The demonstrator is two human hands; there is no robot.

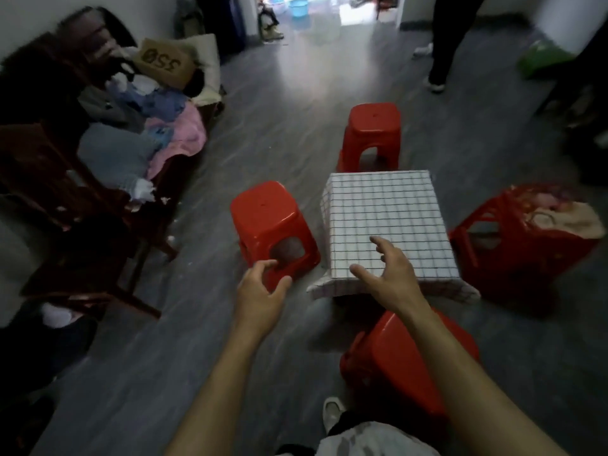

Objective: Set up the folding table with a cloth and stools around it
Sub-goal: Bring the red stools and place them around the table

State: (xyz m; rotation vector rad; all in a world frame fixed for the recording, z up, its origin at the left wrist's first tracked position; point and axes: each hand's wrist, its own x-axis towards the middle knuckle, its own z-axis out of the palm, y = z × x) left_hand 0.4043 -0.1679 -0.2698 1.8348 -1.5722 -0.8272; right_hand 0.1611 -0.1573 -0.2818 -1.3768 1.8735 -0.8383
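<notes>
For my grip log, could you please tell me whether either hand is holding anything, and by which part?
Nothing is held. The left hand is open near a red stool; the right hand is spread over the cloth at its near edge.

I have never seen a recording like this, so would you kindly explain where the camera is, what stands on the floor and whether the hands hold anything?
There is no machine here: a person wears one wide-angle camera on the head, looking forward and down, so the bare arms are the wearer's own. A checked cloth covers a low table. Red stools stand on all four sides: a left stool, a far stool, a right stool carrying a bundle, and a near stool. The left hand and right hand are open, fingers spread, holding nothing; the right is above the cloth's near edge.
</notes>
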